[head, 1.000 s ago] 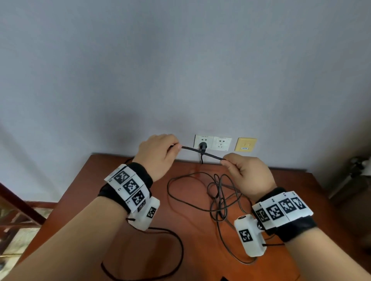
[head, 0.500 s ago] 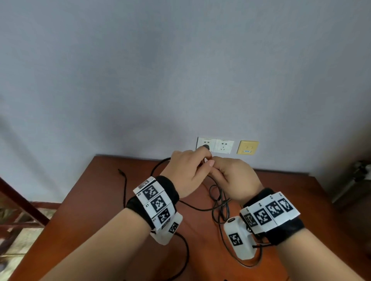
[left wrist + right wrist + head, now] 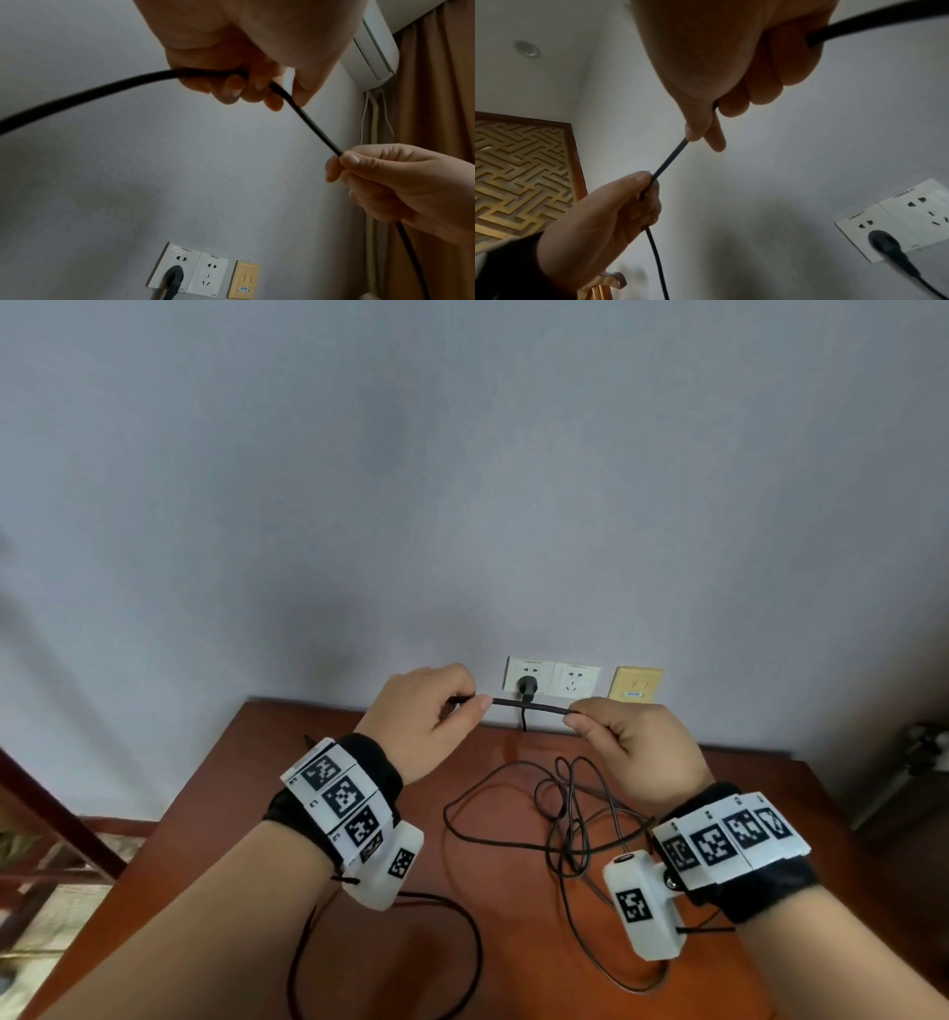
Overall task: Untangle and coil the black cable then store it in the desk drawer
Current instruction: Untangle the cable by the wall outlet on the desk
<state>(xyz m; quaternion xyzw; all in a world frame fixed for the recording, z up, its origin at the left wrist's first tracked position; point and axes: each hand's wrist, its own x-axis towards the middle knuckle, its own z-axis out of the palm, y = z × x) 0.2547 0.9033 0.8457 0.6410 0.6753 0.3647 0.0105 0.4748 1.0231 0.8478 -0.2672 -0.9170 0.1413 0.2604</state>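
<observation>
Fingers (image 3: 464,706) of left hand (image 3: 421,721) and right hand (image 3: 637,752) pinch the black cable (image 3: 529,706) taut above the desk (image 3: 246,814). Only the head view shows slack tangled there. Hands, together half a second ago, have parted.

Tight at twelve, open at nine

I saw the wall (image 3: 462,505) and a plugged socket (image 3: 526,683) close off twelve o'clock just past my hands, cable loops (image 3: 560,814) cluttered the desk (image 3: 215,839) from three to six, while nine o'clock lay bare.
</observation>
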